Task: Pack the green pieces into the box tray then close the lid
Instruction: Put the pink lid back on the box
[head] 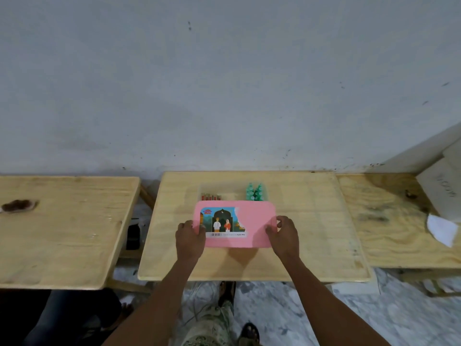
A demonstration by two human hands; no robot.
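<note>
**Pink lid held at both ends over the box tray**

From my feed I see both hands gripping the pink lid (245, 224) by its short edges. My left hand (189, 237) has its thumb on top by the printed label, fingers wrapped under the edge; my right hand (284, 233) pinches the opposite edge the same way. The lid sits tilted over the clear box tray (230, 192), hiding most of it. Past the far edge, the green pieces (255, 192) stand clustered in the tray's right part, with red pieces (211, 196) in its left part. Everything rests on the middle wooden counter (311, 221).
</note>
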